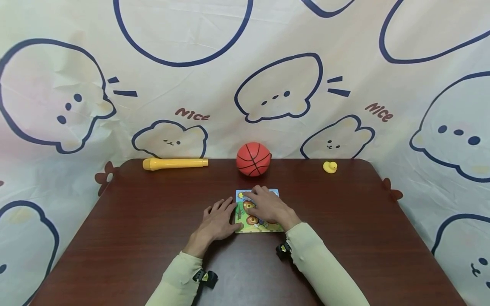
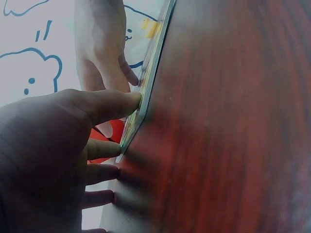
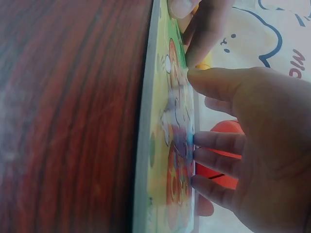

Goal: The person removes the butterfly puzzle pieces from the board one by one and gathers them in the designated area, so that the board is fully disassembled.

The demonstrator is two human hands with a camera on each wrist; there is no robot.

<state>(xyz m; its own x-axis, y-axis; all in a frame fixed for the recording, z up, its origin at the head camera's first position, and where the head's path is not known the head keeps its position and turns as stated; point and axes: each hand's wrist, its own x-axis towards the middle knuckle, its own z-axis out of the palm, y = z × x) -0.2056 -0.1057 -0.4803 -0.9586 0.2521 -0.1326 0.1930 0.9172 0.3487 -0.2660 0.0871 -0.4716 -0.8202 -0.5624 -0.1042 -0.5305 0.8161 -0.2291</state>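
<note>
A flat, colourful picture board (image 1: 264, 228), perhaps a puzzle, lies on the dark wooden table with a cartoon scene on its face. My left hand (image 1: 216, 223) rests at its left side, thumb on the near left corner and fingers spread along the edge. The left wrist view shows that thumb on top of the board (image 2: 155, 63). Over the middle and right of the picture lies my right hand (image 1: 269, 206), fingers extended. In the right wrist view its fingertips touch the board's face (image 3: 160, 116). Part of the picture is hidden beneath this hand.
Beyond the board, a red toy basketball (image 1: 253, 159) sits near the table's far edge. A yellow toy microphone (image 1: 175, 164) lies at the far left and a yellow rubber duck (image 1: 330, 167) at the far right. A printed cloth (image 1: 222, 85) hangs behind the table (image 1: 153, 238).
</note>
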